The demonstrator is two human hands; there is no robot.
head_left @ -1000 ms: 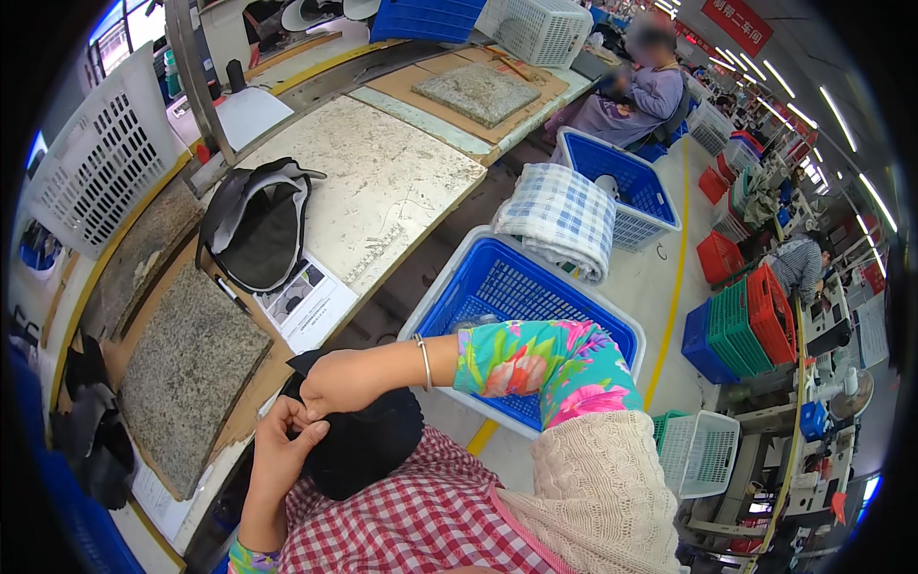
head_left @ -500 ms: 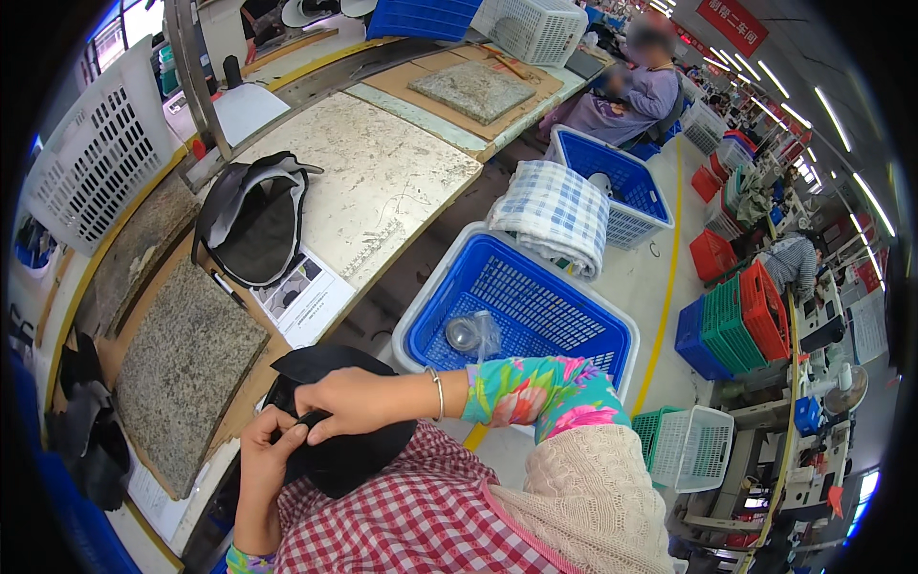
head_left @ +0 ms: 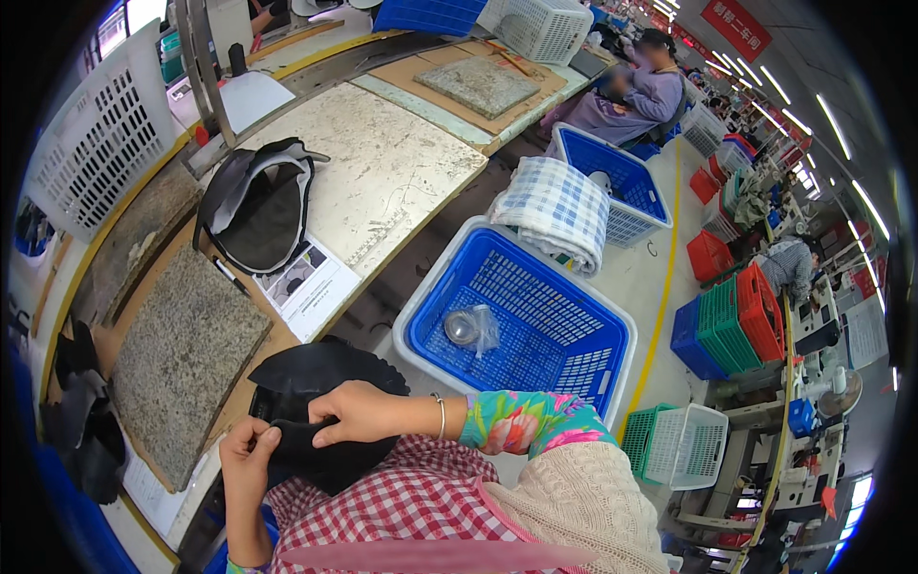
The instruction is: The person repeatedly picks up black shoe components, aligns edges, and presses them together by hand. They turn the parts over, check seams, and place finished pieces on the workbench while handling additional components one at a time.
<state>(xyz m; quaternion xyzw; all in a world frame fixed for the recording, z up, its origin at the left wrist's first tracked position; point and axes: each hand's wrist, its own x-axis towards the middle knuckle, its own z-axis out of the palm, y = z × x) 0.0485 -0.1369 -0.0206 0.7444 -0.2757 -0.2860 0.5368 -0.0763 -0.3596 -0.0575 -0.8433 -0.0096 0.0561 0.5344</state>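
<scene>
In my lap, over the red checked apron, lies a black shoe upper of soft leather-like material. My left hand pinches its left edge between thumb and fingers. My right hand grips the folded edge a little to the right, its fingers closed on the material. The part under my right palm is hidden. Another black upper with grey lining stands on the table, its opening facing me. A printed sheet lies partly beneath it, with a black pen beside it.
A speckled stone slab lies on the bench at left, near black pieces. To the right, a blue-lined basket holds a tape roll in plastic. Checked cloth rests on its far rim. A person sits farther along.
My hands have moved apart along the edge of the upper, the left one going left and down. More of the black material now shows between and above them.
</scene>
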